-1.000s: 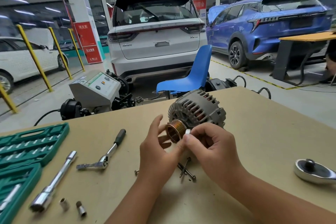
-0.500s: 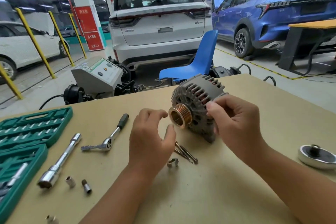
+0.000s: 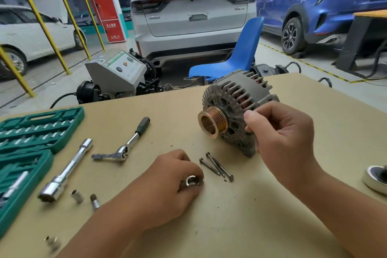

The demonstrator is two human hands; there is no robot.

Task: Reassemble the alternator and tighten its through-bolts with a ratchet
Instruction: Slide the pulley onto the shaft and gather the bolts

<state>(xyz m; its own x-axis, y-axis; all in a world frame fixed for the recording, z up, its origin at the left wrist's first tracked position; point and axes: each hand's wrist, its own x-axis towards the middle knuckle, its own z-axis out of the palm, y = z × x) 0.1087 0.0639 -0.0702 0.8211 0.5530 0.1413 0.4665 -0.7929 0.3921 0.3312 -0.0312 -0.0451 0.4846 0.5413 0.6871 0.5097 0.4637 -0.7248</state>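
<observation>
Alternator (image 3: 236,109) sits on the tan counter (image 3: 272,205), right of centre, standing on its housing edge with the copper-coloured pulley (image 3: 212,122) facing left and toward the camera; copper windings show through the housing slots. Right hand (image 3: 282,138) grips the housing's near right edge, fingers (image 3: 251,115) curled round the rim, thumb side hidden. Left hand (image 3: 167,186) is low on the counter, fingers curled and pinching a small shiny nut (image 3: 192,180) at the tips. Three through-bolts (image 3: 216,166) lie loose in a crossed pile on the counter between the two hands, just below the alternator, touching neither hand. Ratchet (image 3: 123,146) with black handle lies flat left of the bolts, well apart from both hands. Long chrome extension bar (image 3: 65,170) lies further left, with two small sockets (image 3: 85,198) near its lower end. Green socket case (image 3: 31,132) lies open at the counter's left edge. Round metal part (image 3: 376,178) at the right edge, cut off by the frame. Behind the counter: blue plastic chair (image 3: 234,56), grey test unit (image 3: 117,73) with a green panel, white SUV (image 3: 192,12), blue SUV (image 3: 322,2). SUV tailgate badges are too blurred to read. Red sign (image 3: 106,14) on the pillar carries Chinese characters, not legible.
</observation>
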